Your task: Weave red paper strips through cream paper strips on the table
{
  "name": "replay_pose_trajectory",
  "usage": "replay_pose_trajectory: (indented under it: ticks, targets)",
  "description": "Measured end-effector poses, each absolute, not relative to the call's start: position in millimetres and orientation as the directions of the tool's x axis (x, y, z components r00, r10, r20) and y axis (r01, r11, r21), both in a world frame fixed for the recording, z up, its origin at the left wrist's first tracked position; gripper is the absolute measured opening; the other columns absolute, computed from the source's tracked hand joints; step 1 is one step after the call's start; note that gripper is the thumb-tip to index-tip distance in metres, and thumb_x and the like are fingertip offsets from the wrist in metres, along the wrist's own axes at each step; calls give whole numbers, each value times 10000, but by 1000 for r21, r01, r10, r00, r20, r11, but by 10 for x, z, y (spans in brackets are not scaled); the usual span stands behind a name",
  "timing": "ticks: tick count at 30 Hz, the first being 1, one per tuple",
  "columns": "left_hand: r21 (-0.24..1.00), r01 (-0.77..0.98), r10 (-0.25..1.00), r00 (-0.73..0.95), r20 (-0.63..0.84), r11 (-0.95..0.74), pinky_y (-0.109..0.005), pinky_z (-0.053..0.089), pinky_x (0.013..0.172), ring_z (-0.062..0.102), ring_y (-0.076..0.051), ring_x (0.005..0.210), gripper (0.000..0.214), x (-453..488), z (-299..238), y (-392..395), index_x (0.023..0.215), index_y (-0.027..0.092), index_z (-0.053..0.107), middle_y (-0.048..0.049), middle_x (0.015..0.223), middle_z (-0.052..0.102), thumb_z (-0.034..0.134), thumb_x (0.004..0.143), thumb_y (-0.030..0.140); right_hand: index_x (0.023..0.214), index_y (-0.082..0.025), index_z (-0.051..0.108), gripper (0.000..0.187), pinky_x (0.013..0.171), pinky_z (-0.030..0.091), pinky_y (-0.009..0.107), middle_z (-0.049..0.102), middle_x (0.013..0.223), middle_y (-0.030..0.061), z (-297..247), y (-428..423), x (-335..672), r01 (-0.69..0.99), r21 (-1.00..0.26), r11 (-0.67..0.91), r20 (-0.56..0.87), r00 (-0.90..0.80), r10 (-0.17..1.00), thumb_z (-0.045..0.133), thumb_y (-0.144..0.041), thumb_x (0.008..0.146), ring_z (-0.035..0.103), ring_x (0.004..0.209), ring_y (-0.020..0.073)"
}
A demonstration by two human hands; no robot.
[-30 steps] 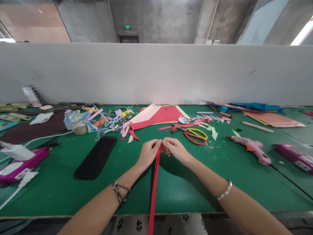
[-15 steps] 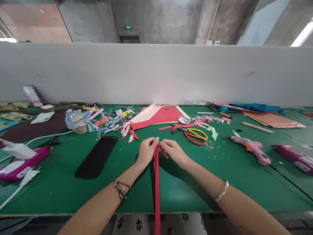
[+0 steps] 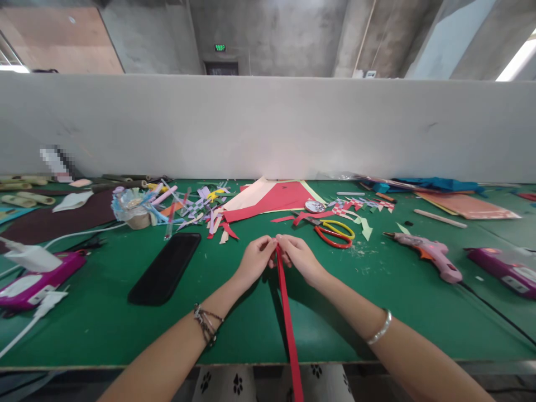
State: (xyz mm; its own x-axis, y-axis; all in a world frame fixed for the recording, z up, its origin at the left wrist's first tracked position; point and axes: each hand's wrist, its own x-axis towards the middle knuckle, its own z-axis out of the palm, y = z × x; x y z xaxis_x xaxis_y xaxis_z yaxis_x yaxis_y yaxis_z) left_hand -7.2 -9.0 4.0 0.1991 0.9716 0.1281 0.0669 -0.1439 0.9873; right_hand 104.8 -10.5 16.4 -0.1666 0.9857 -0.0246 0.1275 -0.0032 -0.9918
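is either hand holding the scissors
No, the scissors lie on the table past the right hand; it and the left hand pinch the red strip.

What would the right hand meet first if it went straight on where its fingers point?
The right hand pinches the red strip; straight past that comes the left hand, apparently touching it.

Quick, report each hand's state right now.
Left hand: closed, pinching the far end of the long red paper strip.
Right hand: closed, pinching that same end.
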Motion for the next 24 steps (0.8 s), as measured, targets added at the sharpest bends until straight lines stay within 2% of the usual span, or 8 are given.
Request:
replay_pose_trajectory:
  ticks: [7,14,18,24]
  targets:
    - [992,49,978,184,102,-113,-177,290,405,371,-44,366,273,-72,22,-68,525,175,384,84,445,393,434,699,379,470,-178,382,303,388,263,193,357,375,-81,190,-87,1080,151,-989,9,-19,-187,982,448,-348,712,327,356,43]
    - [975,181,977,191,94,-129,-192,308,408,390,-65,367,250,-88,40,-71,538,186,377,78,446,389,347,735,336,472,-181,374,309,392,269,193,354,387,-83,177,-88,1079,117,-993,29,4,-210,978,480,-373,690,337,367,44]
    - [950,246,974,168,153,-192,-197,273,394,369,-69,354,253,-93,22,-74,511,189,355,80,415,351,361,733,310,481,-182,375,305,391,269,191,352,388,-85,175,-100,1070,140,-989,49,17,-225,974,468,-375,699,331,368,43]
    - [938,248,965,157,209,-243,-208,273,400,366,-77,355,273,-99,-4,-66,527,191,387,77,404,363,388,734,369,490,-185,370,310,386,270,189,361,390,-83,166,-85,1078,142,-989,53,23,-203,979,471,-394,695,331,363,43]
